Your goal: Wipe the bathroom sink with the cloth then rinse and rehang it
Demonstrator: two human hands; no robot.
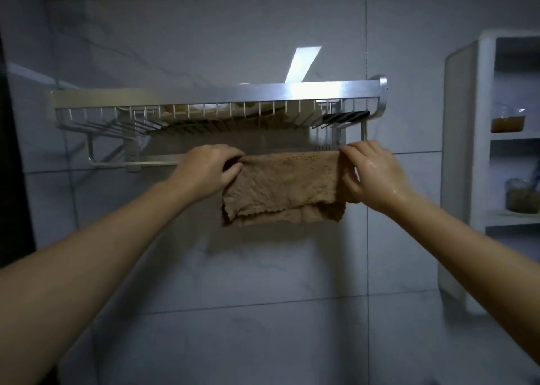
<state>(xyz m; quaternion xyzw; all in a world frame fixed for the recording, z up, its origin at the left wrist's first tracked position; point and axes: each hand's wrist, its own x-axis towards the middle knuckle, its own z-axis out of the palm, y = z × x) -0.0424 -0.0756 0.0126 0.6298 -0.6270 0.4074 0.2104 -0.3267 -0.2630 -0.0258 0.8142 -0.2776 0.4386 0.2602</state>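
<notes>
A brown cloth (280, 185) hangs folded over the lower bar (152, 160) of a metal wall rack (219, 92). Its front layer ends a little above the back layer. My left hand (209, 169) pinches the cloth's top left corner at the bar. My right hand (371, 174), wet and shiny, grips the cloth's top right edge. Both arms reach up from below. The sink is out of view.
The rack's wire basket (122, 121) holds pale folded items and a dark object at its right end. A white shelf unit (485, 156) with jars stands at the right. Grey marble tiles cover the wall (263, 282). A dark edge runs down the far left.
</notes>
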